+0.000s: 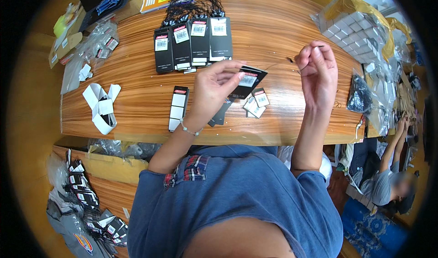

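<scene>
My left hand (219, 82) grips black hang tags (248, 80) over the near middle of the table. A white barcode sticker is on the front one, and a thin dark strand trails from their top corner. Raised to the right, my right hand (318, 68) has its fingers pinched, with a small dark bit at the tips that is too small to name. Under the held tags lie another black tag (220, 116) and a few small barcode labels (260, 98). Left of them lies a black strip with white labels (178, 108).
Behind my left hand lie rows of strung black tags (200, 41). A curled white label strip (101, 107) is at the left. Wrapped small white boxes (351, 30) stand back right, near a bag of black strings (359, 93). Another person (388, 185) is at the far right.
</scene>
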Action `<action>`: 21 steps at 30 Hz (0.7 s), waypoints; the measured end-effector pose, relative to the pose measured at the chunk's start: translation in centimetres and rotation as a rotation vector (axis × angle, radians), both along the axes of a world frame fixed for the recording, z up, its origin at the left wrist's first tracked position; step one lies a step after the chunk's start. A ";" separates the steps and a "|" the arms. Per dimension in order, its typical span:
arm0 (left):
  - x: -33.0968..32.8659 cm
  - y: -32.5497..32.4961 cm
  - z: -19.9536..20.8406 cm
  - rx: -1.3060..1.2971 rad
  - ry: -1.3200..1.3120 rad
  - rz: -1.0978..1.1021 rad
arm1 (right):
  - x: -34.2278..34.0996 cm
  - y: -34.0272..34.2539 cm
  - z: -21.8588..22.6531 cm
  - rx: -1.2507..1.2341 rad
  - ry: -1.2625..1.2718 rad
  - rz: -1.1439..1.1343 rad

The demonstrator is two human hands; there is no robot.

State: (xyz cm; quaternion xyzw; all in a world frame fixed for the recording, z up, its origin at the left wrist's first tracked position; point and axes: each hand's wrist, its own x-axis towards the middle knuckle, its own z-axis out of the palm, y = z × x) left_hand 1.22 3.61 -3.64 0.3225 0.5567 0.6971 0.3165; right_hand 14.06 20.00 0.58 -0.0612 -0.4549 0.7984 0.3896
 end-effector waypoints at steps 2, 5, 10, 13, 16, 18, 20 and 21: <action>-0.4 -0.1 0.4 0.004 0.072 0.071 | -0.4 -1.6 -0.3 0.065 -0.133 -0.062; -0.5 0.0 0.8 0.048 0.084 0.158 | -1.3 -4.0 -0.3 0.431 -0.499 -0.186; -0.9 0.0 1.1 0.077 0.088 0.188 | -2.8 -5.7 -0.4 0.989 -0.608 -0.340; -0.9 0.0 1.2 0.096 0.098 0.191 | -3.3 -6.1 -0.6 1.102 -0.599 -0.402; -0.8 0.0 1.3 0.084 0.080 0.188 | -3.7 -6.3 -0.9 1.134 -0.561 -0.459; -0.7 0.0 1.4 0.101 0.062 0.173 | -3.9 -6.2 -1.1 1.139 -0.538 -0.491; -0.7 0.0 1.4 0.110 0.059 0.168 | -4.0 -6.2 -1.1 1.134 -0.553 -0.489; -0.7 0.1 1.4 0.111 0.065 0.167 | -4.1 -6.2 -1.2 1.131 -0.560 -0.488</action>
